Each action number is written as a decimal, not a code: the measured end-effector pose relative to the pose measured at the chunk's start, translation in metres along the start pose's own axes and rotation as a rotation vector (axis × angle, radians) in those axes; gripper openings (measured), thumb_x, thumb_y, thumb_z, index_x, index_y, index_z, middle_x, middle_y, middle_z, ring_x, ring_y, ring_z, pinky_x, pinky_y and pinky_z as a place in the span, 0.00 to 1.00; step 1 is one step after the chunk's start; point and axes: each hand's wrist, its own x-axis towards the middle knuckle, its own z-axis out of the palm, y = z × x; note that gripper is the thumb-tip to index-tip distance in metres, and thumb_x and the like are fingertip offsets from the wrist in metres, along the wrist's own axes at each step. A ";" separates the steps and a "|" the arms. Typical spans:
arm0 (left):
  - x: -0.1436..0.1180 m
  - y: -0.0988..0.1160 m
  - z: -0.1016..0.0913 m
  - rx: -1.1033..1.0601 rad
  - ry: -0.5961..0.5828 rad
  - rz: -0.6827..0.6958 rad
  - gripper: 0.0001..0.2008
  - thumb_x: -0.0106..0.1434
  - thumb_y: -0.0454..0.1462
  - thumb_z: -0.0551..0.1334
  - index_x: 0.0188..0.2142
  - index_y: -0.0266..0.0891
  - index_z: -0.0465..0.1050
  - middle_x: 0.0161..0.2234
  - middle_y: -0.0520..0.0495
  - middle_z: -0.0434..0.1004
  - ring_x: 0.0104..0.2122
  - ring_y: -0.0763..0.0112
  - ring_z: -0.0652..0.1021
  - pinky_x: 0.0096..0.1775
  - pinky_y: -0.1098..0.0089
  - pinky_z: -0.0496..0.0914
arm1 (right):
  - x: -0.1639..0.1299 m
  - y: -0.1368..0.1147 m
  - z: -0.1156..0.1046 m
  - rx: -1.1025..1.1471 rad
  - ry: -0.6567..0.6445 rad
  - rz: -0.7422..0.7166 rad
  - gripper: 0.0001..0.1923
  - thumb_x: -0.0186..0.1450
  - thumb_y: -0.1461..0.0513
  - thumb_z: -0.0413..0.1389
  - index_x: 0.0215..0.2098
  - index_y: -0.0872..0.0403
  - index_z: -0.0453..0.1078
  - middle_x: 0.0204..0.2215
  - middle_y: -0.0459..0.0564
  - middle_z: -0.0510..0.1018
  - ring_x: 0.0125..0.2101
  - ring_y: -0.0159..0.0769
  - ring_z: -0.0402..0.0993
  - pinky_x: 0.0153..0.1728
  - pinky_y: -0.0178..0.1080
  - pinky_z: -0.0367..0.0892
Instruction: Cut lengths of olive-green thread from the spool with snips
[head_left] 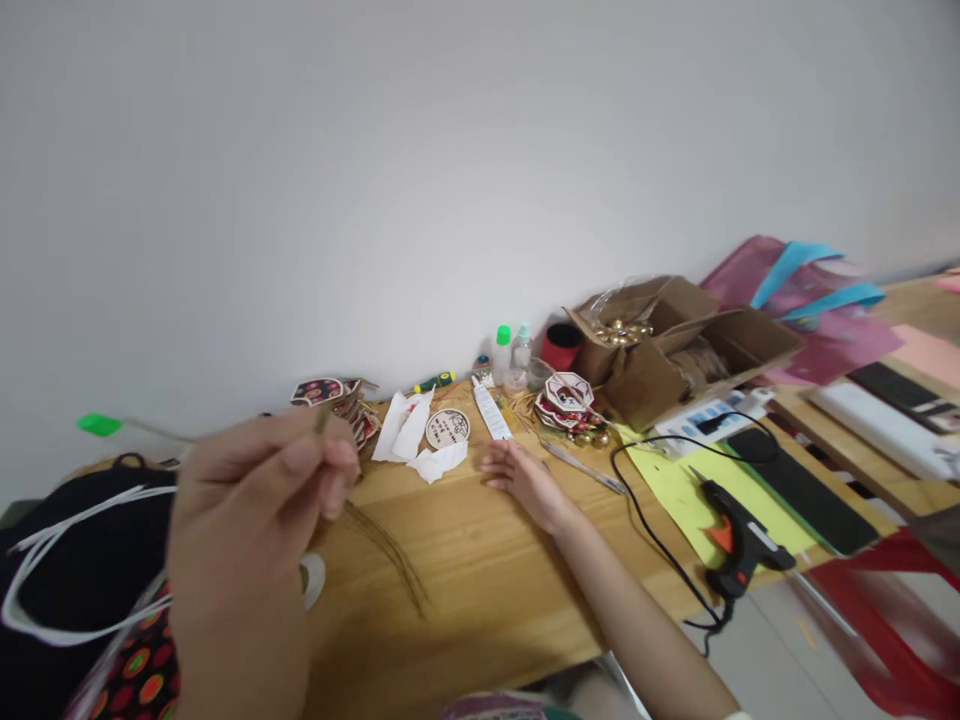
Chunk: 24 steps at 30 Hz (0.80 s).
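Note:
Raised close to the camera, my left hand [255,510] pinches a thin olive cord [386,550]. Its strands hang down over the table, and a bright green tip [100,425] sticks out behind the hand. My right hand [525,482] is low over the wooden table, fingers apart, at the near end of a white tube [491,410] with printing. I cannot tell whether the fingertips touch the tube. Left of it lie a round printed wooden disc [448,430] and torn white paper [403,425]. Tweezers [585,468] lie to the right of the hand.
A black glue gun [742,540] with its cable rests at the right on yellow paper [667,490]. Cardboard boxes [630,385], small bottles [501,352] and octagonal decorated pieces [566,395] stand along the wall. A black bag [82,550] is at the left.

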 end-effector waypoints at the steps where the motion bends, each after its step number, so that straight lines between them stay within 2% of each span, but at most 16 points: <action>1: 0.001 -0.005 0.003 -0.004 -0.031 0.008 0.07 0.50 0.42 0.66 0.21 0.43 0.75 0.15 0.54 0.67 0.16 0.79 0.64 0.19 0.74 0.57 | 0.003 0.001 -0.002 -0.001 0.030 -0.009 0.21 0.51 0.48 0.61 0.34 0.54 0.70 0.28 0.48 0.75 0.32 0.33 0.73 0.32 0.34 0.67; 4: 0.004 -0.024 0.009 0.025 -0.136 -0.056 0.07 0.53 0.40 0.63 0.22 0.41 0.76 0.14 0.54 0.67 0.16 0.78 0.65 0.20 0.74 0.57 | 0.008 -0.002 -0.006 0.002 0.095 -0.034 0.19 0.51 0.49 0.61 0.33 0.53 0.69 0.27 0.46 0.74 0.30 0.33 0.73 0.30 0.36 0.69; 7: 0.008 -0.036 0.009 0.057 -0.207 -0.095 0.10 0.54 0.41 0.63 0.22 0.38 0.75 0.14 0.52 0.67 0.17 0.78 0.66 0.21 0.74 0.59 | 0.006 -0.004 -0.007 -0.073 0.107 -0.054 0.17 0.52 0.50 0.61 0.32 0.53 0.69 0.25 0.45 0.73 0.27 0.30 0.72 0.29 0.34 0.69; 10: 0.011 -0.037 0.008 0.021 -0.221 -0.097 0.11 0.53 0.42 0.63 0.21 0.37 0.75 0.14 0.51 0.67 0.16 0.77 0.66 0.20 0.73 0.60 | 0.007 0.000 -0.005 -0.167 0.093 -0.059 0.16 0.50 0.52 0.63 0.26 0.56 0.68 0.20 0.45 0.72 0.22 0.28 0.70 0.25 0.32 0.67; 14: 0.009 -0.032 0.005 -0.050 -0.185 -0.135 0.12 0.53 0.41 0.62 0.19 0.36 0.72 0.13 0.52 0.65 0.16 0.78 0.65 0.20 0.74 0.59 | 0.015 -0.004 0.009 -0.288 0.148 -0.077 0.16 0.48 0.53 0.63 0.22 0.55 0.65 0.15 0.41 0.68 0.16 0.26 0.64 0.17 0.30 0.62; 17: 0.007 -0.032 0.000 -0.096 -0.193 -0.162 0.12 0.53 0.42 0.61 0.20 0.36 0.71 0.13 0.53 0.64 0.15 0.78 0.65 0.21 0.74 0.59 | 0.009 -0.025 0.037 -0.424 0.130 -0.137 0.12 0.48 0.57 0.63 0.23 0.55 0.67 0.16 0.41 0.68 0.18 0.27 0.64 0.17 0.29 0.60; 19: 0.006 -0.033 -0.004 -0.114 -0.222 -0.173 0.13 0.54 0.42 0.60 0.20 0.36 0.70 0.13 0.53 0.64 0.15 0.78 0.64 0.21 0.74 0.58 | -0.006 -0.046 0.064 -0.678 0.022 -0.326 0.10 0.54 0.56 0.59 0.27 0.55 0.70 0.21 0.43 0.70 0.22 0.28 0.66 0.22 0.31 0.63; 21: 0.005 -0.033 -0.009 -0.141 -0.230 -0.181 0.14 0.54 0.43 0.59 0.18 0.36 0.68 0.13 0.53 0.63 0.16 0.78 0.64 0.21 0.74 0.58 | -0.027 -0.067 0.093 -0.864 -0.027 -0.542 0.09 0.60 0.57 0.55 0.33 0.53 0.71 0.27 0.46 0.73 0.29 0.31 0.68 0.28 0.33 0.64; 24: 0.003 -0.030 -0.014 -0.175 -0.191 -0.171 0.14 0.54 0.42 0.58 0.16 0.37 0.65 0.13 0.54 0.60 0.16 0.77 0.63 0.22 0.73 0.57 | -0.054 -0.085 0.127 -0.962 -0.033 -0.760 0.09 0.65 0.58 0.49 0.39 0.51 0.70 0.33 0.48 0.73 0.33 0.33 0.68 0.33 0.36 0.65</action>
